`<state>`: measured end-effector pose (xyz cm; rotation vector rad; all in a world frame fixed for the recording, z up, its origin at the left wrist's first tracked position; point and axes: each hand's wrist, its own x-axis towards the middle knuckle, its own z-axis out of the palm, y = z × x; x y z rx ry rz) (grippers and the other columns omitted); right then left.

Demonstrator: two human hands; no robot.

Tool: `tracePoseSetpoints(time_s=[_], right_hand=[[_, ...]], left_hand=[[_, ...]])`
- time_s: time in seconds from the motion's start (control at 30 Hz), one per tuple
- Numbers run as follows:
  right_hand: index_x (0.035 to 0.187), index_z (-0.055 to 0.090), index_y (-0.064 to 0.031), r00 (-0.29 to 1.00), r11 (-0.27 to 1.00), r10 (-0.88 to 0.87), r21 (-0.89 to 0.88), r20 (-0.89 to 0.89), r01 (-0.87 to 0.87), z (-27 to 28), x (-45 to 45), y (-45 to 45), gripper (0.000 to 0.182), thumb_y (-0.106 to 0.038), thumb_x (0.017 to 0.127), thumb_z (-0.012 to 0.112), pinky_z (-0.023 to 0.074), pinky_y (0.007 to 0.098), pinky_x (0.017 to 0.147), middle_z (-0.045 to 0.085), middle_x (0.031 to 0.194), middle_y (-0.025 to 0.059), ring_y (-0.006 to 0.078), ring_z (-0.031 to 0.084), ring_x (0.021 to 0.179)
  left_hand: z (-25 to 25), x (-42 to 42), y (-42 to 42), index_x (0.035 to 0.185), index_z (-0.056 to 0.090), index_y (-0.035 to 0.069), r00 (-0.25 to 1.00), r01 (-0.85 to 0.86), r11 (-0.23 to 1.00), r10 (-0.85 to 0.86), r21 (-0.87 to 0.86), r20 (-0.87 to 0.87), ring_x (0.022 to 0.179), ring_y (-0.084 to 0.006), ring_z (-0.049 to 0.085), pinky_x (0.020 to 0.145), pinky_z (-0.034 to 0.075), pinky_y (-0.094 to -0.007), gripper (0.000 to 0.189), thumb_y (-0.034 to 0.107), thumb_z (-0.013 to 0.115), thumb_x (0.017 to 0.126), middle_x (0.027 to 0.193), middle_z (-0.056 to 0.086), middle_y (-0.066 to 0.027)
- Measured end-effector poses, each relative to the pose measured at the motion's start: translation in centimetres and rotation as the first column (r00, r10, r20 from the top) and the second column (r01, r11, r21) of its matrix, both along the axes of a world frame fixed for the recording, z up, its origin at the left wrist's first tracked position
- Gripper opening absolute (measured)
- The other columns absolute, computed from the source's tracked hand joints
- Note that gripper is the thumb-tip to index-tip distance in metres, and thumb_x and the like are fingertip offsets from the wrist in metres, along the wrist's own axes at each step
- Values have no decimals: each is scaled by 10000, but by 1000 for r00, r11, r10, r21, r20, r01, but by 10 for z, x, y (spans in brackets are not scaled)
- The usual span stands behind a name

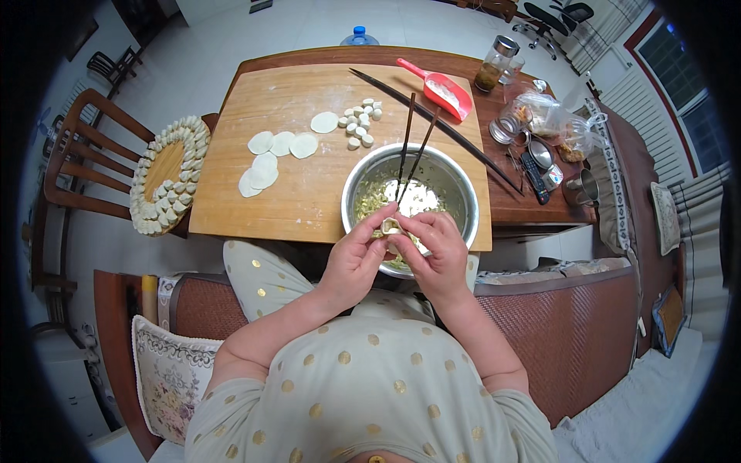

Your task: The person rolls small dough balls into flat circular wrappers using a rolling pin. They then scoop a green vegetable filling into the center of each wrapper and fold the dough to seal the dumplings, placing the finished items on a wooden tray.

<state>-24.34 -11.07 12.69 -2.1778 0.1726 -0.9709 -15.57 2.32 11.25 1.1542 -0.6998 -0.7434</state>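
Between my fingertips is a dumpling (392, 227), its wrapper partly folded and a gap still showing on top. My left hand (354, 257) pinches one side of it, and my right hand (435, 249) pinches the other. Both hands are over the near edge of a steel bowl (472, 199) with chopped green filling (370, 198) inside. Dark chopsticks (406, 136) stand in the bowl, leaning against its far rim. Left of the bowl, several round dough wrappers (264, 168) lie on a wooden board (243, 110). Small cut dough pieces (360, 122) are clustered beyond the bowl.
A dark, tapered rolling pin (446, 130) lies diagonally behind the bowl, near a red scoop (443, 89) of flour. On the left chair (92, 153) sits a round tray (159, 165) ringed with dumplings. Jars (496, 62), bags (547, 116) and a remote control (534, 178) crowd the table's right side.
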Motion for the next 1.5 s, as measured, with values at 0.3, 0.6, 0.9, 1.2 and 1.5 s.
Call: tracePoseSetpoints(time_s=[0.3,0.6,0.9,1.2,1.5], right_hand=[[1007,698,-73,990,954,-32,-293,140,72,7,2,1,292,-43,725,768,453,332,614,607,855,47,221,576,727],[1061,663,-47,992,959,33,-283,126,4,10,2,1,315,5,756,722,476,339,634,621,888,72,236,594,748],[1271,516,-21,982,978,79,-202,169,-43,7,0,4,559,85,750,690,486,347,648,643,930,98,239,621,742],[1152,571,-21,983,999,48,-14,179,-46,7,0,14,428,58,758,719,498,316,649,656,905,102,235,630,740],[1063,607,-23,999,982,32,183,19,-35,2,2,18,272,-25,815,719,499,287,640,654,878,97,189,626,735]], left_hand=[[6,1,3,1445,398,61,994,-11,998,5,58,107,1047,-100,588,872,520,-253,437,38,415,1009,1299,563,-95],[5,2,4,1410,445,61,989,-43,998,36,46,141,1009,-107,610,813,538,-254,400,57,443,1010,1286,585,-95],[14,4,8,1280,568,24,934,-153,981,105,116,341,981,-143,651,831,540,-267,304,67,508,986,1201,649,-113],[14,8,7,1166,628,19,771,-197,977,202,-76,604,1066,-238,649,900,519,-313,227,70,553,958,1168,661,-130],[6,8,10,1111,632,7,977,-123,989,106,83,183,953,-136,646,815,536,-271,238,178,498,1015,1071,680,-88]])
